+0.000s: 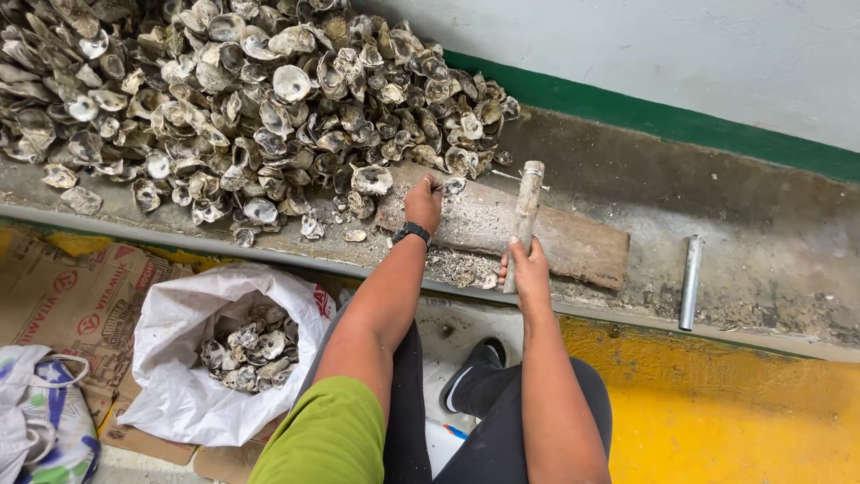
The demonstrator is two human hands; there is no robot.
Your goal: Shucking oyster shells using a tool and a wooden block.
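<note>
Head view: a big oyster-shell heap [242,99] covers the concrete surface [735,224]. On a wooden board [573,246], the left hand [423,204] pinches one shell [452,186]; the right hand [530,273] grips a metal bar [524,220]. A misjudged blow could hit fingers. The shell's underside is hidden.

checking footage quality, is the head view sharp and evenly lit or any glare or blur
Head view: soft, even light, no glare; shell pile and both hands, left hand and right hand on the metal bar, look sharp; only faint shadows; edges bend slightly from the wide lens.
</note>
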